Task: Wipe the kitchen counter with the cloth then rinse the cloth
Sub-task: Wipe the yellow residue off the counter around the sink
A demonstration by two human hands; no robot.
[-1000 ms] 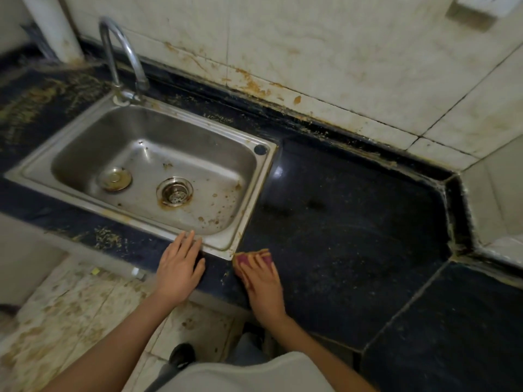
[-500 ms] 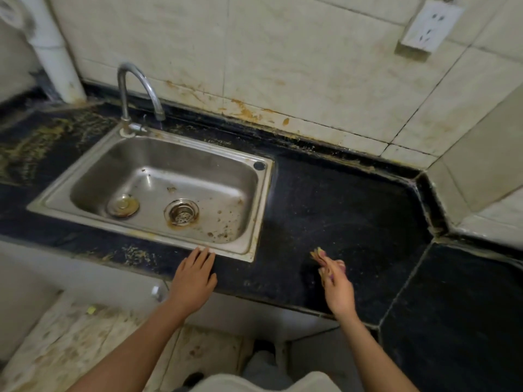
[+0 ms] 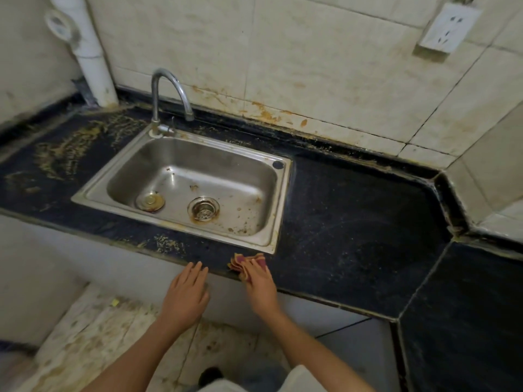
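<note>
My right hand [image 3: 259, 287] presses a small red and yellow cloth [image 3: 243, 263] onto the front strip of the dark stone counter [image 3: 353, 222], just below the sink's front right corner. Part of the cloth shows beyond my fingers. My left hand [image 3: 185, 295] hangs in front of the counter's front edge with straight fingers, its fingertips at the edge, holding nothing. The steel sink [image 3: 280, 205] sits in the counter, with a curved tap [image 3: 169, 91] at its back left corner.
Yellowish grime streaks the counter left of the sink [image 3: 65, 154] and the front strip [image 3: 169, 244]. A loose plug [image 3: 150, 201] and a drain strainer [image 3: 203, 209] lie in the basin. A white pipe [image 3: 90, 58] and a wall socket [image 3: 444, 26] are behind. The counter turns a corner at right.
My right hand has swept the cloth from the open counter at right back left to the front strip below the sink corner. My left hand has slipped back to the counter's edge.
</note>
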